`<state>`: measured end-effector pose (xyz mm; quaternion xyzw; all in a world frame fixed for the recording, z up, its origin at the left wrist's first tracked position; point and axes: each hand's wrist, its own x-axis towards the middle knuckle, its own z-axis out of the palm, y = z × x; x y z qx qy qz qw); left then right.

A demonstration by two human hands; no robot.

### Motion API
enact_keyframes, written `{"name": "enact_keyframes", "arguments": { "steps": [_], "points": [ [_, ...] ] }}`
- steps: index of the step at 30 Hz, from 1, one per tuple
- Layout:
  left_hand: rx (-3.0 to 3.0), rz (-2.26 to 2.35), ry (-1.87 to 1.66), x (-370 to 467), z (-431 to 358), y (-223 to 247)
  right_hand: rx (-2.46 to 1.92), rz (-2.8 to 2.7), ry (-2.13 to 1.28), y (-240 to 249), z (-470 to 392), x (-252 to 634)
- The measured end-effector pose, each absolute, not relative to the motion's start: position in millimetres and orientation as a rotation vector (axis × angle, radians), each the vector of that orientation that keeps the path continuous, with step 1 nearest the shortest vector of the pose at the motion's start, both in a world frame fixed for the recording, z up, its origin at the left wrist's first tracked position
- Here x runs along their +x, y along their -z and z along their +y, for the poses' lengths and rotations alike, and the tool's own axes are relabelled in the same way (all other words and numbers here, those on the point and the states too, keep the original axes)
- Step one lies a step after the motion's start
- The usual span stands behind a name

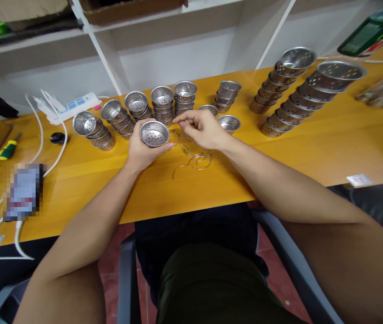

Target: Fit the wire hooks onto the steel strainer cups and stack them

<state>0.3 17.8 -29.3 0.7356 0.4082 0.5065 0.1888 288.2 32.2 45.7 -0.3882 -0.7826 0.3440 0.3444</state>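
My left hand (pixel 140 150) is wrapped round a small perforated metal cup (pixel 155 134), its open top turned up toward me. Just right of that cup, my right hand (pixel 200 128) is closed in a pinch, with thumb and index finger together; whatever is between the fingertips is too small to name. Several thin curved metal wires (pixel 200 159) lie loosely on the table below the right hand. Behind the right wrist stands a single perforated cup (pixel 229 123), and another cup (pixel 209 109) is partly hidden by the hand.
Several stacks of perforated cups (pixel 136 103) line the table's back. Two tall leaning stacks (pixel 292 108) stand at the right, near a green can (pixel 368 33). A phone (pixel 24 191) with white cables, a power strip (pixel 73 107) and a screwdriver (pixel 8 149) lie at the left.
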Motion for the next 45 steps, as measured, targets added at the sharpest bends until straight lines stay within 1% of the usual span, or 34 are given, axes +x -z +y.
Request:
{"name": "enact_keyframes", "arguments": {
  "steps": [6, 10, 13, 17, 20, 25, 32, 38, 45],
  "points": [
    [2.083, 0.932, -1.504, 6, 25, 40, -0.914, -2.024, -0.722, -27, 47, 290],
    [2.117, 0.900, -1.537, 4, 30, 44, -0.792, -1.956, -0.737, -16, 57, 292],
    [2.120, 0.892, -1.550, 5, 30, 45, -0.729, -1.933, -0.765, -16, 53, 289],
    [2.134, 0.901, -1.510, 10, 25, 45, -0.661, -1.984, -0.695, -25, 36, 283],
    [2.138, 0.927, -1.461, 14, 21, 43, -0.668, -2.015, -0.622, -29, 27, 279],
    [2.172, 0.882, -1.479, 16, 21, 42, -0.736, -2.028, -0.564, -30, 25, 275],
    [2.218, 0.889, -1.518, 18, 21, 42, -0.826, -2.042, -0.575, -33, 20, 273],
    [2.208, 1.002, -1.523, 20, 17, 40, -0.826, -2.013, -0.590, -32, 17, 269],
    [2.159, 1.012, -1.518, 21, 17, 40, -0.816, -1.979, -0.632, -30, 16, 268]
  ]
}}
